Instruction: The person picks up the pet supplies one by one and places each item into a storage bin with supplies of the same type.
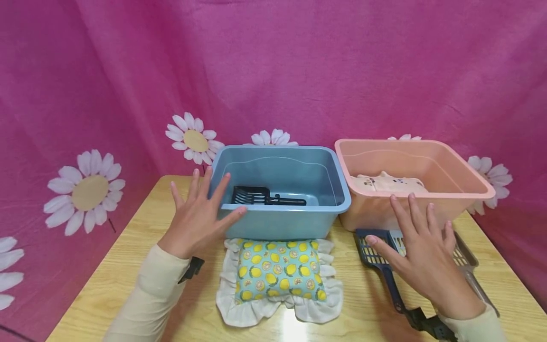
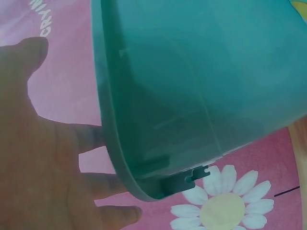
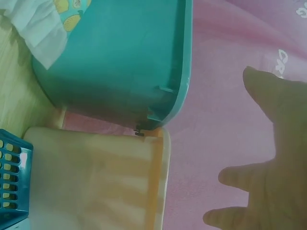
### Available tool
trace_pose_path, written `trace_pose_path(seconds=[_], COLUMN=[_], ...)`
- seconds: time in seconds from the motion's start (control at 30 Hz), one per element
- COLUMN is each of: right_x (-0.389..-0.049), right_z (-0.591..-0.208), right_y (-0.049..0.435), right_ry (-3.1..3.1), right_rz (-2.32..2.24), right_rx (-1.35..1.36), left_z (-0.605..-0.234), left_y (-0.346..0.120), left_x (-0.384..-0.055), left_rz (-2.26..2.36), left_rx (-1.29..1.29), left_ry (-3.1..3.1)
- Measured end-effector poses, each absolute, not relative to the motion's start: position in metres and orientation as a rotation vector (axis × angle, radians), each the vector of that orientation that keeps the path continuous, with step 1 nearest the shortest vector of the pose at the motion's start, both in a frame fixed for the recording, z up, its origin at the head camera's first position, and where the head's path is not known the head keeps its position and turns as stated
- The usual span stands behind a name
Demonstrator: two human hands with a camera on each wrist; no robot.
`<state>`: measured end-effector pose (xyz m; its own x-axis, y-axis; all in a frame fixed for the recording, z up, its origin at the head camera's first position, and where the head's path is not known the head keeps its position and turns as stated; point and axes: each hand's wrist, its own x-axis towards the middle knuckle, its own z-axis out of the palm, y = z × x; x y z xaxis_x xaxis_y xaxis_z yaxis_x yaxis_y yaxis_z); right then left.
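My left hand (image 1: 194, 223) is spread wide, fingers straight, holding nothing; it hangs at the near left corner of the blue bin (image 1: 278, 223). The left wrist view is dim, and I can't tell whether its fingers touch the rim. My right hand (image 1: 429, 261) is also spread and has hold of nothing, showing above the scoops in front of the pink bin (image 1: 367, 209).

Under it I see a dark blue scoop (image 1: 390, 285) and a grey scoop (image 1: 480, 289) on the table (image 1: 141, 237), with a paler piece (image 1: 397, 240) between them, partly covered by the hand.

Inside the blue bin lies a black scoop (image 1: 282, 201), slotted head to the left. The pink bin stands just beside, on the right, holding a pale printed cloth (image 1: 386, 184). A frilled lemon pillow (image 1: 278, 270) lies before the blue bin. Behind everything hangs a magenta curtain (image 1: 273, 71) with daisies.
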<state>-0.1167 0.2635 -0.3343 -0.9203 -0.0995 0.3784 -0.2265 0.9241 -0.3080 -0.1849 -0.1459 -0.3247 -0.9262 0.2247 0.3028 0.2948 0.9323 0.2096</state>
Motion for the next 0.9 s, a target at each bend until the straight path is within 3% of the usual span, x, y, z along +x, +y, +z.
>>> trace_pose_path(seconds=[0.9], right_x=[-0.106], right_z=[-0.355], right_y=[0.266], right_ry=[-2.677], right_rz=[0.513], right_rx=[0.228], left_z=[-0.332], left_y=[-0.164], left_x=[-0.213], left_rz=[-0.45], left_rx=[-0.353], left_ry=[-2.878])
